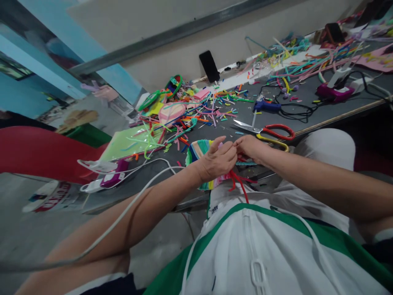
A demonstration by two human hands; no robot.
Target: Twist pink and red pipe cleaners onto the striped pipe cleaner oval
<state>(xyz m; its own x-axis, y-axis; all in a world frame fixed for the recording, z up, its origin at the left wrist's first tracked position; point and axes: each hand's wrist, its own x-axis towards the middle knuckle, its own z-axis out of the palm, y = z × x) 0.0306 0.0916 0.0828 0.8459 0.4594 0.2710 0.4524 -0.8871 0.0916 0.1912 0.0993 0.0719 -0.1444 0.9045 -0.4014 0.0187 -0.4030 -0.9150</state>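
Observation:
A striped piece made of colourful pipe cleaners (pixel 199 148), in green, blue, cream and yellow rows, lies over my lap at the table's edge. My left hand (pixel 218 161) is closed on it, with the index finger and thumb raised towards the other hand. Close against those fingertips, my right hand (pixel 249 148) is pinched; what sits between its fingers is hidden. Red pipe cleaners (pixel 239 182) hang down below my hands, and some red shows under the right fingers. Just beyond the right hand lie scissors (pixel 260 130) with red and yellow handles.
Cut pipe-cleaner bits (pixel 211 110) cover the table's middle. A blue glue gun (pixel 266 106) with a black cord lies right of them. A phone (pixel 209 66) leans on the wall. Purple power adapters (pixel 115 173) and white cables are at left, near a green plastic packet (pixel 130 141).

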